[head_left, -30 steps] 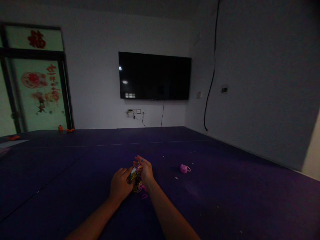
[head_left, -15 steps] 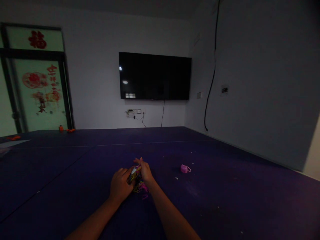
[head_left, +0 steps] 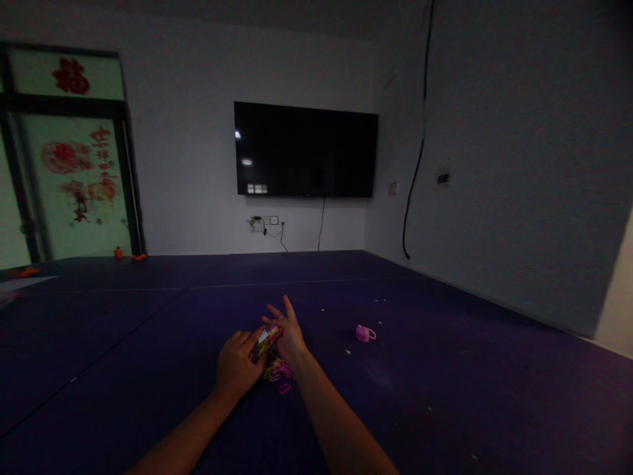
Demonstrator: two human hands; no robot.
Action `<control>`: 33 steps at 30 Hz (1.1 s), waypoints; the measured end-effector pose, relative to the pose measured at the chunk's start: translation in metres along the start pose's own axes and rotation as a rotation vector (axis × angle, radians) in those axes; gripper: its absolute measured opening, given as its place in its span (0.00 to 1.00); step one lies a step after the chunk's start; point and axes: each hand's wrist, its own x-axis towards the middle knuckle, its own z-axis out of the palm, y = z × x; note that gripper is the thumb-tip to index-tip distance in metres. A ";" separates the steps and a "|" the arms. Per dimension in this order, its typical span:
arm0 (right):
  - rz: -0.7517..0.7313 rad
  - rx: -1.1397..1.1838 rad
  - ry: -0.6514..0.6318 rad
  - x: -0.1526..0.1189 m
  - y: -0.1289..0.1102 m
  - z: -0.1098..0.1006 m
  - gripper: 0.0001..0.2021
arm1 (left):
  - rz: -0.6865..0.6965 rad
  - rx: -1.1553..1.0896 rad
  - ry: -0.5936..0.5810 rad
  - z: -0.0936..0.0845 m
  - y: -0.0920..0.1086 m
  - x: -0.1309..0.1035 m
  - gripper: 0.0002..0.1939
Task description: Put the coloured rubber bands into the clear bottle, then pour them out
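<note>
My left hand (head_left: 238,363) is wrapped round a small see-through container (head_left: 258,348) filled with coloured rubber bands, tilted toward the right. At its mouth, my right hand (head_left: 291,338) has some pink and yellow rubber bands (head_left: 273,330) against its lower fingers, while its other fingers stick up and apart. The exact grip of the right thumb is hidden. Below both hands, a loose pile of pink and yellow rubber bands (head_left: 279,371) lies on the purple surface, with one pink band (head_left: 285,389) a little nearer to me.
A pink cap with a loop (head_left: 362,333) lies to the right of my hands on the purple surface (head_left: 420,396). Small white scraps (head_left: 348,352) are scattered around it. Orange items (head_left: 138,258) sit at the far left. A television (head_left: 306,150) hangs on the far wall.
The fingers of my right hand have spread and lifted upward at the container's mouth. My left hand keeps its hold on the container almost in place.
</note>
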 end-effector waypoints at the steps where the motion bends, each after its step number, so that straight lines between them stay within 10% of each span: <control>1: 0.002 0.035 0.007 0.000 -0.001 0.000 0.45 | 0.006 -0.008 0.012 0.001 -0.001 0.000 0.18; 24: 0.165 0.139 0.164 -0.001 0.015 0.004 0.03 | 0.024 -0.040 0.073 -0.001 -0.001 0.001 0.18; 33: -0.057 0.039 0.177 0.001 0.020 0.004 0.08 | -0.053 -0.041 -0.013 -0.001 0.000 0.003 0.18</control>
